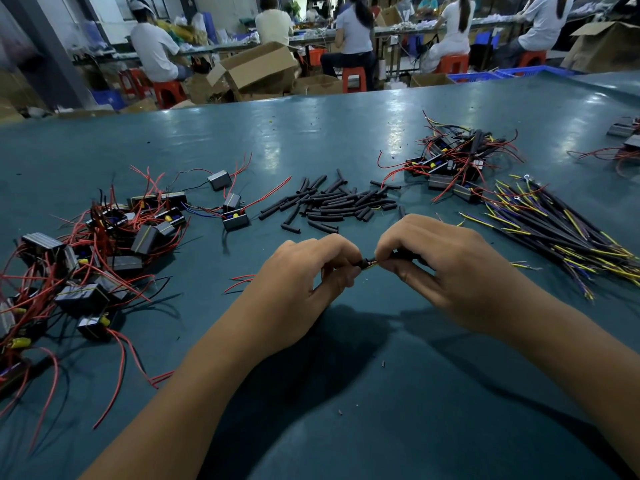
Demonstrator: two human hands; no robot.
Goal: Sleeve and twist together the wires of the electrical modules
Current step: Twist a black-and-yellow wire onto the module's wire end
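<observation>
Left hand and right hand pinch thin, limp wires just nearer than the sleeve pile; light, springy strands, best gripped close behind bared tips.

Our hands hide most of the wires we pinch. At nine o'clock the module pile runs off the edge; at three o'clock, more modules.

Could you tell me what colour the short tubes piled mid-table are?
Black, seen clearly in the head view: the tubes.
</observation>
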